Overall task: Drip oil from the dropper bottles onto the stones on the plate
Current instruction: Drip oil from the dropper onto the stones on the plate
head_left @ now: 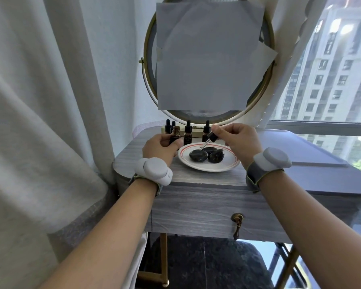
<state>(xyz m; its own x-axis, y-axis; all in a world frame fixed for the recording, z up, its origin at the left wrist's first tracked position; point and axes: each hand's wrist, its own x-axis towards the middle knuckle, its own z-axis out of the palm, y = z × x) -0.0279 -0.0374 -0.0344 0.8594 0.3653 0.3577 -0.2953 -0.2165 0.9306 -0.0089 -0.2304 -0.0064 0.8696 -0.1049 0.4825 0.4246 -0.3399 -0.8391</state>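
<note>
On the near side of the plate, the grey table runs to a drawer front with a brass pull.

At the plate's left edge the left hand has its fingers curled round the open bottle, whose uncapped neck stands upright above the fist. With attention on the dropper, a tilt of this hand would likely spill oil onto the wood beside the plate.

Over the plate's far right rim the right hand pinches the black bulb of the dropper between thumb and fingertips. The glass tube slants down and left, away from the fingers. Its tip hangs just above the stones, seemingly over the left one near where it meets the rear one.

The three dark, glossy stones lie touching in the plate's middle. Whether a drop hangs at the tip is too small to tell. A hard squeeze would probably send a stream rather than drops. On such rounded, shiny stones the oil looks likely to run off and pool on the plate.

Just behind the plate's far rim stand the capped bottles, close to the right hand's knuckles, so a careless swing of that hand could topple one. Beyond them rises a round mirror, covered with paper.
</note>
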